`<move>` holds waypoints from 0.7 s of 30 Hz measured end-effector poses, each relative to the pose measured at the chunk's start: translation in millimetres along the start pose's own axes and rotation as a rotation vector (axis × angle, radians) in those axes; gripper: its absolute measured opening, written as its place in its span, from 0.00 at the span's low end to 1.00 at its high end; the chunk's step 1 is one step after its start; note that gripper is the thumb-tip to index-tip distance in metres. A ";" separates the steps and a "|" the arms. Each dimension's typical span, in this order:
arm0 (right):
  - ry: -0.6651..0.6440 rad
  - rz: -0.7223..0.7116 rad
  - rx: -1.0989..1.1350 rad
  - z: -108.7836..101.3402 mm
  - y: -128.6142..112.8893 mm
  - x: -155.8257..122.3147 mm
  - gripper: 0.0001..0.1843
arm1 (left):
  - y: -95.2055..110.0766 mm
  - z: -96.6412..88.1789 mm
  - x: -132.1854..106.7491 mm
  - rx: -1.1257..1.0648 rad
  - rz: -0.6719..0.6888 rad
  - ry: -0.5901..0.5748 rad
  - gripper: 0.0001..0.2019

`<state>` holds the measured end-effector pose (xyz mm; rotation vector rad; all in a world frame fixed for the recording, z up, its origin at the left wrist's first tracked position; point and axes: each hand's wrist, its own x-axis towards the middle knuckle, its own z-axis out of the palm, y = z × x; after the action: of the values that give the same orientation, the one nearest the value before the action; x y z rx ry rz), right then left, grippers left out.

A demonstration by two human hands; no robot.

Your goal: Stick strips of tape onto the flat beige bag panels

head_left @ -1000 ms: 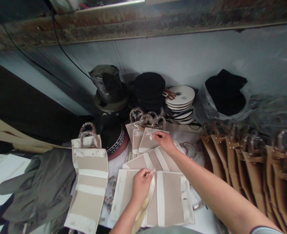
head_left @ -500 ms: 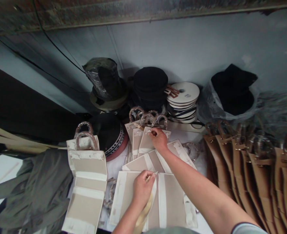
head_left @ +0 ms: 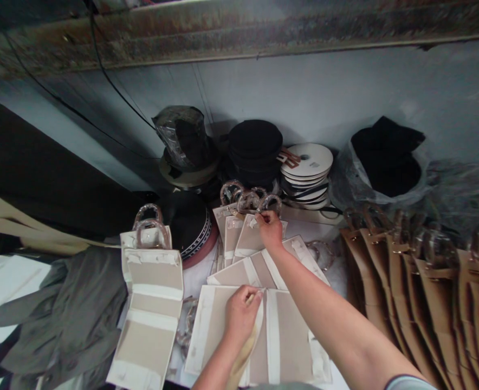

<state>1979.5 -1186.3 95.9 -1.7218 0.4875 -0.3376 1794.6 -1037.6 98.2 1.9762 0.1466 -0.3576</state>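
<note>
My left hand (head_left: 241, 311) is closed in a pinch on a pale yellowish strip (head_left: 244, 355), which hangs down past my wrist. Beneath it lies an opened-flat beige bag panel (head_left: 294, 330) with white bands. Farther off, my right hand (head_left: 271, 230) has its fingers pinched together at the top of an upright beige bag piece (head_left: 245, 238). What its fingertips grip is too small to make out. Just behind them stands a plastic-wrapped brown handle (head_left: 270, 202). Another flat beige panel (head_left: 233, 272) lies between my two hands, partly under my right forearm.
At left lies an unfolded beige bag (head_left: 152, 325) beside dark grey cloth (head_left: 66, 325). A black lettered band roll (head_left: 182, 222) sits behind. White reels (head_left: 308, 161) and black rolls (head_left: 256, 143) line the wall. Several brown bags (head_left: 402, 271) stand at right.
The camera view has tilted up a little. My right hand has shifted slightly to the right along the bag piece's top. My left hand stays pinched on the strip.
</note>
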 end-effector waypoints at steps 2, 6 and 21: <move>-0.092 0.065 0.103 -1.2 -0.5 -4.0 0.20 | -2.5 0.8 0.3 -0.009 0.002 0.002 0.10; -0.322 0.254 0.400 6.8 3.3 -14.2 0.22 | -4.5 1.4 1.5 0.010 0.015 0.003 0.10; -0.283 0.281 0.370 -34.9 24.9 -5.8 0.24 | 6.5 -0.6 3.7 0.031 0.008 -0.002 0.11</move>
<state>1954.5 -1217.2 79.0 -1.2945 0.4213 0.0211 1799.9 -1040.0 102.9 2.0066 0.1321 -0.3583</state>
